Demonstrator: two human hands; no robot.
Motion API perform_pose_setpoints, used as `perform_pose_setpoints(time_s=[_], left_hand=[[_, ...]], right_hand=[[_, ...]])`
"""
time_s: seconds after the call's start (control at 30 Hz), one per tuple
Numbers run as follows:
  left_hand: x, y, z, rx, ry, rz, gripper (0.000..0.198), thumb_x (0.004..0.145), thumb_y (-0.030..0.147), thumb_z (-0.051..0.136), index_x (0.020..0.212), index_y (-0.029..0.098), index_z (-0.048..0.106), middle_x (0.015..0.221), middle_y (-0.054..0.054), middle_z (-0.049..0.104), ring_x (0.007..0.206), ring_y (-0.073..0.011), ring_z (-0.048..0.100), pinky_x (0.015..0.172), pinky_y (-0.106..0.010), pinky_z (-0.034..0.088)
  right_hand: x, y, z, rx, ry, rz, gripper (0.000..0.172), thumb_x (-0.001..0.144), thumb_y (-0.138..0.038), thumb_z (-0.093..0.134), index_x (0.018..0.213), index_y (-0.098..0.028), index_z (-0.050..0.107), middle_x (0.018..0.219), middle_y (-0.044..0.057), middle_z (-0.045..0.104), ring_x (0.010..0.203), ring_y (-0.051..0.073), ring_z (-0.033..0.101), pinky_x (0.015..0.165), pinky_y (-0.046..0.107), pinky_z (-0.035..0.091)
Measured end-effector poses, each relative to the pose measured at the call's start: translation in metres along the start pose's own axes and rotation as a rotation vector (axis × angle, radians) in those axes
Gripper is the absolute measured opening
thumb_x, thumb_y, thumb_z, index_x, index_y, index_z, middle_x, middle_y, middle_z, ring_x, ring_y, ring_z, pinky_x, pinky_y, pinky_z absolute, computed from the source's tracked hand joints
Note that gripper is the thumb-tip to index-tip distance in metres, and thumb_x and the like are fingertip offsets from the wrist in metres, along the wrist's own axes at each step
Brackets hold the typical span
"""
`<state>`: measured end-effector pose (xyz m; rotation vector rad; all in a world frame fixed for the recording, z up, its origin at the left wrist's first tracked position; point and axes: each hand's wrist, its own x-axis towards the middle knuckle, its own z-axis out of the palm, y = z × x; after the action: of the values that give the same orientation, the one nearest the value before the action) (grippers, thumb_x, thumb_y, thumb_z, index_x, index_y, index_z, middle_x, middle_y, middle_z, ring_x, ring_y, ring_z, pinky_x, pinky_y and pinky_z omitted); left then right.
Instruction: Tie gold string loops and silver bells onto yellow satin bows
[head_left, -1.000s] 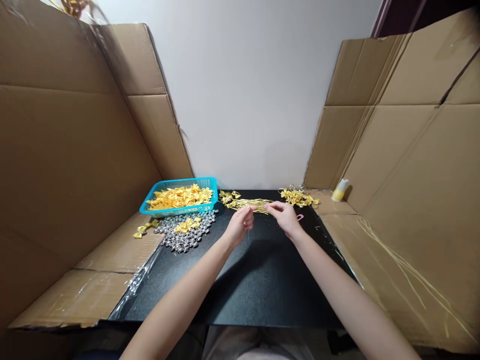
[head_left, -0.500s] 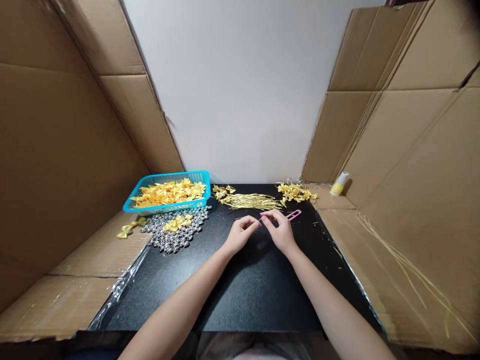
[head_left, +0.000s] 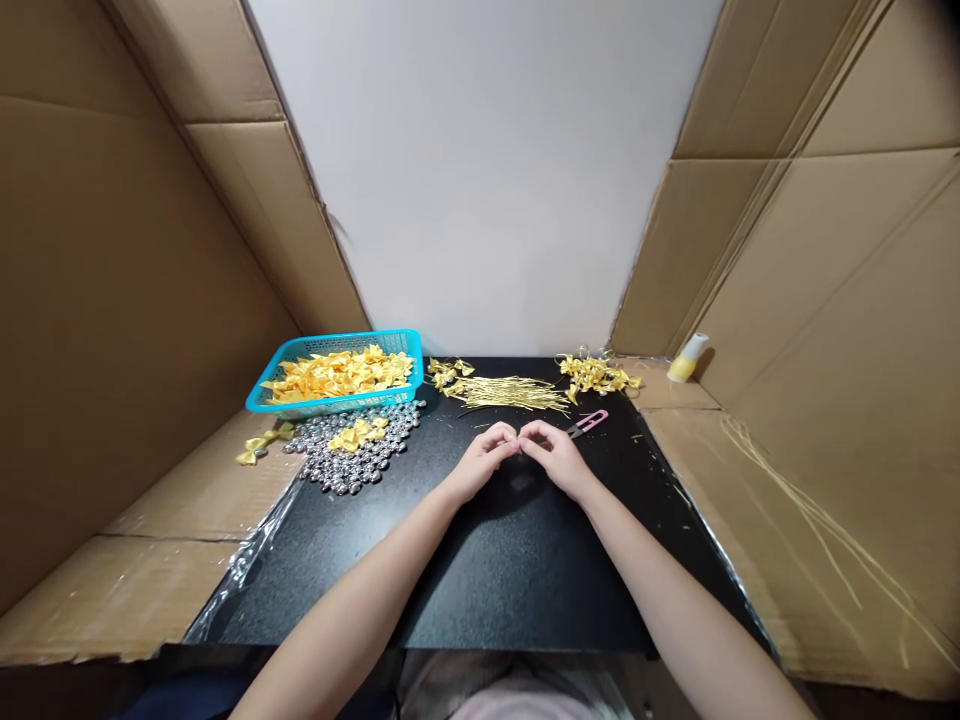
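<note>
My left hand (head_left: 484, 462) and my right hand (head_left: 553, 458) meet fingertip to fingertip over the middle of the black table (head_left: 487, 570). Both are closed in a pinch on something thin, too small to make out. Just beyond them lies a bundle of gold wire ties (head_left: 510, 392). A pink-handled snipper (head_left: 589, 423) lies right of my right hand. A blue basket (head_left: 337, 372) of yellow ribbon bows stands at the back left, with a heap of silver beads (head_left: 352, 456) in front of it.
Cardboard walls (head_left: 112, 300) enclose the table on both sides, a white wall behind. Finished gold bows (head_left: 596, 375) lie at the back right. A small yellow-and-white bottle (head_left: 686, 358) stands on the right cardboard flap. Loose gold strands (head_left: 810, 510) lie there too.
My hands drew back from the gold wire ties toward me and came together fingertip to fingertip. The view tilted, so the table shows lower.
</note>
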<state>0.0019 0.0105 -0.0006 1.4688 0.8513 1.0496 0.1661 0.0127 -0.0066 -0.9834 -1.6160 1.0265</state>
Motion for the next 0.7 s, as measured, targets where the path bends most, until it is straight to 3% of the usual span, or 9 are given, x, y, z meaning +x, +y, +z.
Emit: perform_pose_setpoints(time_s=[0.33, 0.7], left_hand=[[0.0011, -0.0024, -0.0018, 0.04, 0.021, -0.023, 0.026, 0.077, 0.04, 0.062, 0.066, 0.017, 0.057, 0.071, 0.002, 0.046, 0.06, -0.01, 0.038, 0.052, -0.021, 0.032], [0.0006, -0.0023, 0.0, 0.024, 0.104, -0.069, 0.031, 0.075, 0.045, 0.061, 0.067, 0.015, 0.058, 0.057, 0.005, 0.042, 0.051, -0.0077, 0.033, 0.049, -0.02, 0.029]], right_hand=[[-0.0015, 0.0021, 0.004, -0.006, -0.039, -0.006, 0.024, 0.082, -0.043, 0.056, 0.074, -0.02, 0.057, 0.075, 0.0, 0.056, 0.071, 0.015, 0.053, 0.065, 0.027, 0.042], [-0.0008, 0.0075, 0.0025, -0.017, 0.061, -0.001, 0.023, 0.084, -0.043, 0.055, 0.077, -0.021, 0.059, 0.079, 0.001, 0.059, 0.075, 0.018, 0.055, 0.066, 0.029, 0.042]])
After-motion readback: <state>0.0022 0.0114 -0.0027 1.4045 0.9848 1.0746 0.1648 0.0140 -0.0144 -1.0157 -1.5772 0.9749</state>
